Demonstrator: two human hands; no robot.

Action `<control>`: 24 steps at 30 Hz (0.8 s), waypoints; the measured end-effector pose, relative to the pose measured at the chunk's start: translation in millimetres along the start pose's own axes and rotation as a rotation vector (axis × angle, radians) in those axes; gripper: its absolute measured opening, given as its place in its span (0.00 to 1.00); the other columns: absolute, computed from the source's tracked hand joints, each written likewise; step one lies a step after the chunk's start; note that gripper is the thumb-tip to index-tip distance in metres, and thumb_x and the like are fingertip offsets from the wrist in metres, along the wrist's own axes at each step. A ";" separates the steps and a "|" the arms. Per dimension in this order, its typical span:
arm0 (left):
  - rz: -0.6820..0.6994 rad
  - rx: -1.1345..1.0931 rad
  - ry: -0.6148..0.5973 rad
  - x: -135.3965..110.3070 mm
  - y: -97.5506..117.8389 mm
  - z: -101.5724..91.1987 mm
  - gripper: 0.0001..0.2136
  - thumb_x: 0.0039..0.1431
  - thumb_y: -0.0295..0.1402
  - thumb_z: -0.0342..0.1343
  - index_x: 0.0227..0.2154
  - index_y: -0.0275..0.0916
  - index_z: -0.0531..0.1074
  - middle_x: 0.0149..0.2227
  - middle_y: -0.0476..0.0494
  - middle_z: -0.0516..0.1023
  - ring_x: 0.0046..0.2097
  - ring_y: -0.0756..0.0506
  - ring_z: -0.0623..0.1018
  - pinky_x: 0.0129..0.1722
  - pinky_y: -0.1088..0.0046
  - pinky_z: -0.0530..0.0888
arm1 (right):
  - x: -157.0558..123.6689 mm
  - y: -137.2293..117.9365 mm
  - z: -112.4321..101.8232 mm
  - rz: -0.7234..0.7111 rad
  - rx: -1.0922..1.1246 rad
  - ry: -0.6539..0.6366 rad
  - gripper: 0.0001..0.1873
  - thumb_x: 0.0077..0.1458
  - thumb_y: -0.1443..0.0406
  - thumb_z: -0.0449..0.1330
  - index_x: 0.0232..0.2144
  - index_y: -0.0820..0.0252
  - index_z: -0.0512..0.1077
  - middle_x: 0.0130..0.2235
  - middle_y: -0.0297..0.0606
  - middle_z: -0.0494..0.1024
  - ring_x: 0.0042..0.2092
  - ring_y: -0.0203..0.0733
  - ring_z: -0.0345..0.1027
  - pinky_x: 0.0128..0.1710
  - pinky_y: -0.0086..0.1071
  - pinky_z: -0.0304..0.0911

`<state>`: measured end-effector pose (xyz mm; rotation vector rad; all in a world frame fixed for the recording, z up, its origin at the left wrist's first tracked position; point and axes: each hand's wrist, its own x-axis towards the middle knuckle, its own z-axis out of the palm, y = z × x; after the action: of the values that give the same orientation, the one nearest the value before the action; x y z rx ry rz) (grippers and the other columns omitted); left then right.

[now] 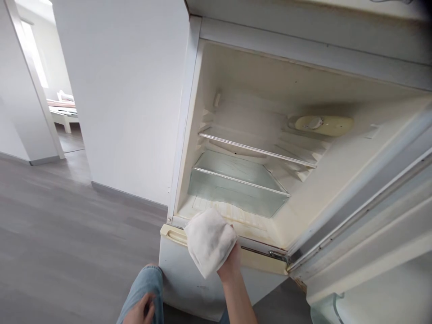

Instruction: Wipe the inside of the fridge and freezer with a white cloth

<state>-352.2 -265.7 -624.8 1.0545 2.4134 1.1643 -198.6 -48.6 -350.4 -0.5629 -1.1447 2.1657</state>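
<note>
A folded white cloth [211,240] is in my right hand [232,261], whose fingers are mostly hidden behind it. The cloth is before the lower front edge of the open fridge compartment [249,231], above the top of the lower door [202,279]. My left hand [141,310] rests by my denim-covered knee [148,281], fingers curled in with nothing seen in them. Inside the fridge are a glass shelf [256,148] and, below it, a clear drawer [236,191]. Yellowish stains mark the compartment floor.
The open fridge door [371,252] stands on the right, with a clear door bin [326,310] low on it. A yellowish lamp and dial housing [324,125] sits on the inner wall. Left are a white wall [124,99], grey floor [74,243] and a doorway showing a bed [64,114].
</note>
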 end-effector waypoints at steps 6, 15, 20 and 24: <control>-0.255 -0.562 -0.306 18.7 70.1 -0.1 0.24 0.58 0.50 0.45 0.51 0.42 0.70 0.48 0.40 0.81 0.45 0.41 0.81 0.42 0.63 0.79 | -30.5 1.5 -0.9 -0.077 -0.030 0.028 0.40 0.52 0.34 0.40 0.38 0.55 0.76 0.34 0.46 0.80 0.50 0.54 0.71 0.46 0.52 0.67; -0.340 -1.572 -0.579 -4.4 234.3 -48.1 0.32 0.58 0.54 0.47 0.59 0.38 0.66 0.52 0.34 0.78 0.58 0.31 0.72 0.54 0.54 0.72 | -66.7 3.3 11.2 0.167 0.399 -0.001 0.29 0.49 0.40 0.56 0.35 0.56 0.77 0.41 0.40 0.80 0.51 0.50 0.69 0.52 0.46 0.63; -0.516 -1.764 -0.546 -18.3 264.5 -59.3 0.31 0.59 0.41 0.55 0.63 0.35 0.57 0.51 0.33 0.79 0.55 0.35 0.76 0.58 0.56 0.70 | -78.0 8.2 9.5 0.274 0.533 -0.062 0.29 0.47 0.42 0.60 0.38 0.59 0.77 0.43 0.41 0.80 0.51 0.51 0.70 0.53 0.48 0.62; -0.604 -1.739 -0.467 -28.2 266.2 -69.4 0.34 0.57 0.38 0.59 0.64 0.34 0.55 0.51 0.31 0.79 0.51 0.33 0.78 0.56 0.55 0.72 | -85.6 7.6 2.4 0.306 0.478 -0.110 0.32 0.48 0.42 0.59 0.42 0.61 0.77 0.47 0.46 0.78 0.54 0.53 0.67 0.54 0.51 0.61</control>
<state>-234.9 -214.9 -379.6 -0.0480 0.5821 1.7175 -141.0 -112.4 -348.5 -0.4262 -0.5784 2.6446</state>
